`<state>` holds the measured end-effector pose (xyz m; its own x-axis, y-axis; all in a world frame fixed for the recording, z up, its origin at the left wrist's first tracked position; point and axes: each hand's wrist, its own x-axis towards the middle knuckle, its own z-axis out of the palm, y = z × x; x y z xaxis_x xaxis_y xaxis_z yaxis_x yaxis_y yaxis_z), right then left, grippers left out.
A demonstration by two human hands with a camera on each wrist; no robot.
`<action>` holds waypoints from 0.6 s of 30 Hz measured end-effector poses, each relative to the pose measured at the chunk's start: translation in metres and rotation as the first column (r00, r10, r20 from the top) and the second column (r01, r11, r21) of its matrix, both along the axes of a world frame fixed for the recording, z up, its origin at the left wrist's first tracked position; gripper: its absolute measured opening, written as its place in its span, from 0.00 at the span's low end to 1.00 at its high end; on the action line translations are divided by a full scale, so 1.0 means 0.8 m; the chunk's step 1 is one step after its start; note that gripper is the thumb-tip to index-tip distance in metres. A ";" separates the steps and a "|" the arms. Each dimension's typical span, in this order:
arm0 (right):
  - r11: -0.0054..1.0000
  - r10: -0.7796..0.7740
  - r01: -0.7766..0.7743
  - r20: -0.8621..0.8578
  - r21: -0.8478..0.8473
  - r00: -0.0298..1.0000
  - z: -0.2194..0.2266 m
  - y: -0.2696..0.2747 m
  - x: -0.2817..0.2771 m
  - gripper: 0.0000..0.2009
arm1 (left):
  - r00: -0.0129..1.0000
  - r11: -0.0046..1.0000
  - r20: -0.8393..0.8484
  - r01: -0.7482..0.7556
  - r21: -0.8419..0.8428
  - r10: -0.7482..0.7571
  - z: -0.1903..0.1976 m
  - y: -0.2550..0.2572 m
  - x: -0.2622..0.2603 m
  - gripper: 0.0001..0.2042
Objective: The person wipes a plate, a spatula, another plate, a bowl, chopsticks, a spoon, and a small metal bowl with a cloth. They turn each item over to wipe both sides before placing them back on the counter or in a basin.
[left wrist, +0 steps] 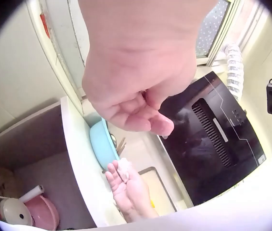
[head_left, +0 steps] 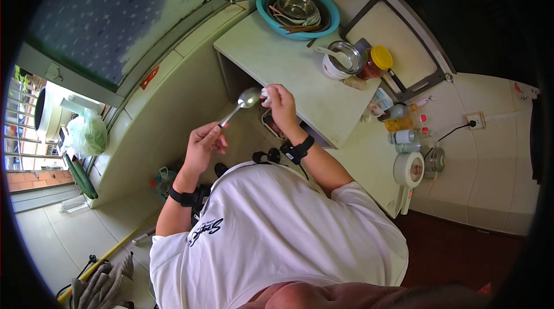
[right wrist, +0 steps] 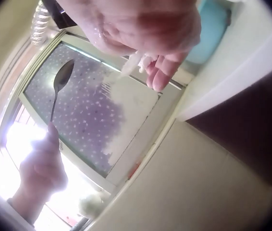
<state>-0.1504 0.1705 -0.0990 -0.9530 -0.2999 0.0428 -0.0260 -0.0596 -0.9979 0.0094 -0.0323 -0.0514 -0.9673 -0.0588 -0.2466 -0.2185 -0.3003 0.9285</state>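
My left hand (head_left: 201, 146) pinches a metal spoon (head_left: 249, 98) by the end of its handle, bowl up and out toward the right. Opposite it, my right hand (head_left: 283, 113) holds a crumpled white tissue (head_left: 265, 95) between thumb and fingers, close beside the spoon's bowl. In the right wrist view the spoon (right wrist: 64, 76) stands apart from the tissue (right wrist: 143, 62). The left wrist view shows the tissue (left wrist: 123, 169) against the fingers of my right hand (left wrist: 135, 192); there the spoon is hidden behind my left hand (left wrist: 136, 82).
A white counter (head_left: 277, 55) lies beyond my hands, with a turquoise basin (head_left: 330, 12) of dishes at its far end. Nearer stand a steel bowl (head_left: 353, 55), a yellow-lidded jar (head_left: 381, 57) and a framed board (head_left: 398, 38). Several bottles (head_left: 404, 123) line the right wall.
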 end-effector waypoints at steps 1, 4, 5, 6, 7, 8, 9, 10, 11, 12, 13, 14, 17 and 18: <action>0.997 -0.004 0.012 0.108 -0.073 0.994 -0.005 0.004 -0.006 0.13 | 0.998 0.998 -0.044 -0.039 0.047 0.041 0.002 -0.004 0.000 0.14; 0.950 -0.076 0.134 0.206 -0.282 0.976 0.014 -0.001 0.003 0.14 | 0.998 0.998 -0.020 -0.056 0.038 0.057 0.010 -0.001 -0.005 0.14; 0.912 0.007 0.092 0.240 -0.399 0.971 0.024 -0.003 0.005 0.15 | 0.998 0.998 -0.018 -0.054 0.041 0.055 0.009 0.004 -0.007 0.14; 0.912 0.004 0.095 0.239 -0.398 0.971 0.039 -0.007 0.008 0.15 | 0.998 0.998 -0.021 -0.052 0.028 0.052 0.007 0.010 -0.011 0.15; 0.802 0.208 0.076 0.396 -0.593 0.894 0.055 -0.014 0.013 0.17 | 0.999 0.999 -0.024 -0.047 0.013 0.047 0.005 0.015 -0.015 0.15; 0.646 0.426 0.113 0.479 -0.755 0.767 0.064 -0.016 0.017 0.19 | 0.999 0.999 -0.022 -0.039 0.012 0.039 0.000 0.019 -0.018 0.15; 0.568 0.576 0.073 0.460 -0.820 0.676 0.066 -0.013 0.017 0.19 | 0.999 0.998 -0.018 -0.028 -0.051 0.027 -0.006 0.022 -0.022 0.15; 0.568 0.574 0.073 0.458 -0.820 0.679 0.067 -0.014 0.019 0.19 | 1.000 0.993 -0.015 -0.021 -0.112 0.019 -0.011 0.024 -0.025 0.16; 0.624 0.537 0.081 0.501 -0.778 0.679 0.068 -0.018 0.022 0.19 | 1.000 0.993 -0.003 -0.020 -0.114 0.019 -0.014 0.024 -0.026 0.16; 0.676 0.497 0.089 0.542 -0.731 0.677 0.068 -0.020 0.023 0.19 | 1.000 0.993 -0.005 -0.020 -0.113 0.019 -0.014 0.024 -0.027 0.16; 0.677 0.497 0.089 0.543 -0.731 0.677 0.067 -0.018 0.022 0.19 | 1.000 0.992 0.001 -0.018 -0.125 0.018 -0.014 0.025 -0.027 0.16; 0.736 0.460 0.032 0.535 -0.676 0.709 0.064 -0.013 0.019 0.17 | 1.000 0.990 0.007 -0.016 -0.138 0.017 -0.014 0.025 -0.027 0.16; 0.817 0.418 -0.062 0.515 -0.574 0.749 0.063 -0.003 0.013 0.14 | 1.000 0.988 0.003 0.012 -0.152 -0.012 -0.024 0.018 -0.029 0.16; 0.840 0.412 -0.101 0.505 -0.533 0.759 0.064 0.001 0.010 0.13 | 1.000 0.988 -0.001 0.019 -0.152 -0.020 -0.028 0.015 -0.030 0.16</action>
